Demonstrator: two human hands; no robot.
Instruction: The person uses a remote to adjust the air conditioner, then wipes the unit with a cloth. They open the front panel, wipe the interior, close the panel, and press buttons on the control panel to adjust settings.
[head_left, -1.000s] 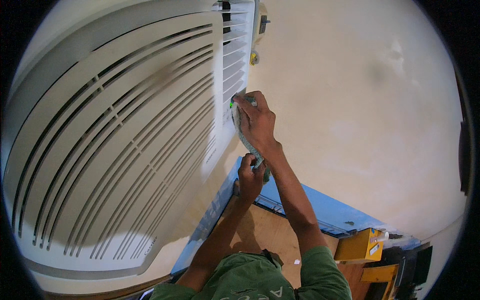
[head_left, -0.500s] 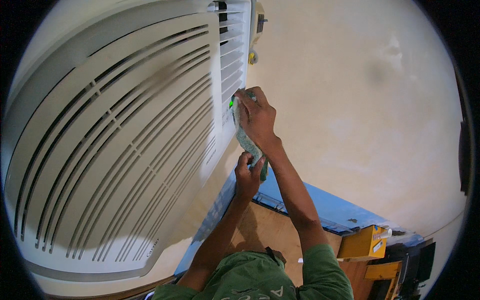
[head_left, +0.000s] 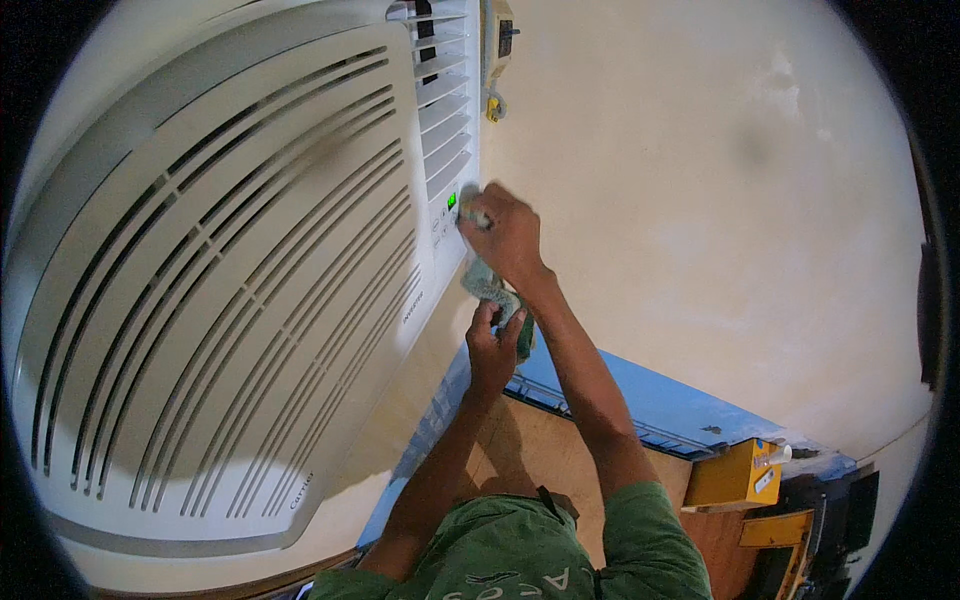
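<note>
A: Since half a second ago, the right hand (head_left: 508, 237) has drawn clear of the small glowing green display (head_left: 452, 200) on the white plastic air conditioner (head_left: 230, 300), and the grey-green fuzzy cloth (head_left: 483, 280) has gone from a long strip to a slack bend.

B: How do the hands stand?

A: Apart, yet linked by that cloth. The right one is curled around its upper end, at the air conditioner's right edge; whether it touches the casing, one cannot tell. The left hand (head_left: 490, 355), lower and just off that same edge, pinches the other end between thumb and fingers. The loose fold sags between them.

B: What would good handling look like?

A: Probably a small, firm pad of cloth under the right fingertips, light pressure near the display, and the left hand taking up the slack so nothing snags.

B: And the materials?

A: The cloth looks soft and napped. The air conditioner's front is smooth, cut with long arched slots; thin white slats (head_left: 443, 110) run above its display. Farther off, to its right, a blotchy cream wall (head_left: 700, 220) meets a blue band (head_left: 660, 390); beyond, low on that side, is a flat-sided yellow box (head_left: 735, 475).
</note>
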